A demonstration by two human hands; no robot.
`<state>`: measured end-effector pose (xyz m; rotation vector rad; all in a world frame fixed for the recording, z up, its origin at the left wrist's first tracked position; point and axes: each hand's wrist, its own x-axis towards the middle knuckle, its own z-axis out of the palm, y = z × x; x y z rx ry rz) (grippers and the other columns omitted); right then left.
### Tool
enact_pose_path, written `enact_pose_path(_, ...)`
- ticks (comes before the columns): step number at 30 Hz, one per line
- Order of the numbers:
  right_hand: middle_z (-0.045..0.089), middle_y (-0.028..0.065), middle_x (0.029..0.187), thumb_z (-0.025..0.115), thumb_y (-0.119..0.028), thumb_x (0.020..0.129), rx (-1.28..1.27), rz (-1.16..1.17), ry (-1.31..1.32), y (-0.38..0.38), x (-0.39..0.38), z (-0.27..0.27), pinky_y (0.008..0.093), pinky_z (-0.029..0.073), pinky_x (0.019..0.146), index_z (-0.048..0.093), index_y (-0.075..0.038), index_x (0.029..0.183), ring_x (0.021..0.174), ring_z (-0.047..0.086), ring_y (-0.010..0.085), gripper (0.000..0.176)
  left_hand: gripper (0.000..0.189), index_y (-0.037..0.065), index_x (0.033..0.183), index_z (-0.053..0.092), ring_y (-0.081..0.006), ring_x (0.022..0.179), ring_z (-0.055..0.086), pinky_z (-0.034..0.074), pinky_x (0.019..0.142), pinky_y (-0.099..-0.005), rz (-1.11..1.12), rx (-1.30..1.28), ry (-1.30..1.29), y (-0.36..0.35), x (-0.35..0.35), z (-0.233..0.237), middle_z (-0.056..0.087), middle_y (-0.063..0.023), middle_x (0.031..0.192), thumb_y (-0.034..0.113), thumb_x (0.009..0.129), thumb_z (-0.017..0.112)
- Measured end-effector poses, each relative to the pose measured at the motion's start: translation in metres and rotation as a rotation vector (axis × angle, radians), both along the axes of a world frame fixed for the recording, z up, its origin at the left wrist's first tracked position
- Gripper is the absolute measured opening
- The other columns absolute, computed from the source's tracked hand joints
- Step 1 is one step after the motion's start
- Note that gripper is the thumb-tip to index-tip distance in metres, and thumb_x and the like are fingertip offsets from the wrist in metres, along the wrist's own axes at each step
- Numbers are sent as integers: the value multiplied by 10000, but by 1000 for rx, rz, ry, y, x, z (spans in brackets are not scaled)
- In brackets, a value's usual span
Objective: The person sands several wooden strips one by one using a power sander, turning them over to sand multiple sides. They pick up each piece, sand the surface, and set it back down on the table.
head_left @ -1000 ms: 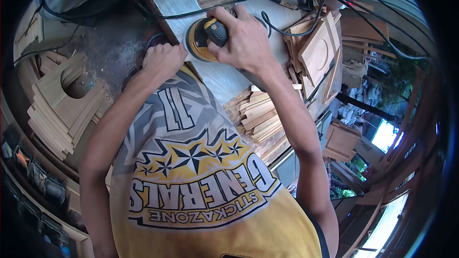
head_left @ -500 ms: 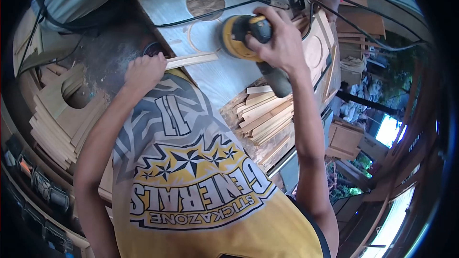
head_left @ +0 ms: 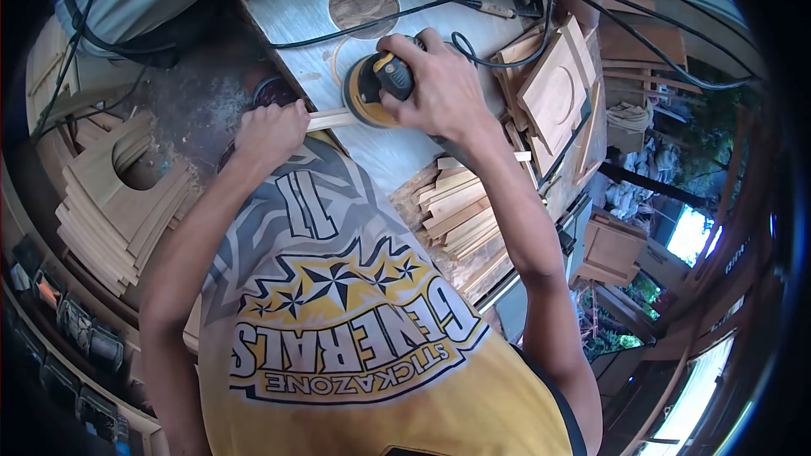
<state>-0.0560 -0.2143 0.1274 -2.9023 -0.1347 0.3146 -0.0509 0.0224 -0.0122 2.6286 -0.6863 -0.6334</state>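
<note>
Woodworking shop, stacked wooden panels (head_left: 114,203) (sawdust around)

1. Daylight came in from the open side of the workshop at the lower right. There the white blown-out gap between wooden posts (head_left: 686,236) showed no detail.
2. The pale grey flat worktop (head_left: 308,0) was evenly bright, with a soft sheen.
3. The right hand (head_left: 439,89), closed on the round yellow and black sander (head_left: 369,91), was sharp and well lit across its back.
4. The left hand (head_left: 270,131), gripping the thin pale wooden strip (head_left: 331,121), looked slightly dimmer but equally sharp.
5. The dark tool shelf (head_left: 72,329) at the left lay in deep shade, and its contents were hard to read.
6. The fisheye lens bent straight edges strongly. A black vignette ringed the view and was widest at the right.
</note>
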Motion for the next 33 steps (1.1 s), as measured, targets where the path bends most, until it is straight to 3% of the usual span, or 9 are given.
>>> enact_pose_path(7,580,173,989,823,-301,711,18,68,-24,19,-3,1,492,569,767,636,-219,1233,891,672,411,560,552,-17,952,742,-502,887,696,525,866,-600,-29,15,142,-11,6,7,721,-301,923,383,1087,387)
enact_pose_path(11,586,171,1003,823,-305,706,1,67,-43,17,-5,-1,492,572,742,639,-224,1230,860,677,418,562,510,0,847,757,-463,858,718,553,837,-566,-3,-39,28,-13,-1,4,733,-271,879,339,1066,444)
enact_pose_path(17,590,166,1005,822,-304,704,12,92,-68,29,-8,-1,498,574,713,640,-230,1234,859,683,422,565,444,-14,1038,703,-476,928,707,536,864,-574,47,-43,122,-16,-3,2,726,-296,934,344,1065,442)
enact_pose_path(19,587,169,1009,819,-301,706,-16,91,-37,25,-8,0,496,574,719,639,-229,1235,857,679,418,564,378,-11,1127,602,-495,954,697,520,874,-593,130,-54,192,-15,1,3,719,-315,938,330,1058,456)
enact_pose_path(25,576,177,1024,827,-281,705,5,83,-17,20,-18,5,493,572,731,637,-223,1233,885,670,411,565,311,-27,1143,481,-525,974,684,497,893,-620,186,-94,236,-20,7,1,711,-333,975,263,1034,456)
enact_pose_path(30,565,200,1056,858,-301,704,24,100,67,25,-25,11,511,580,689,615,-245,1196,911,667,441,552,307,-44,1144,490,-525,989,682,497,909,-614,204,-108,230,-21,7,2,706,-344,993,235,1021,453)
enact_pose_path(33,563,173,1051,831,-271,719,-1,106,54,16,-28,15,496,572,734,629,-224,1240,911,665,414,561,322,-50,1165,495,-523,999,682,500,920,-607,216,-92,241,-24,10,2,705,-344,998,233,1018,457)
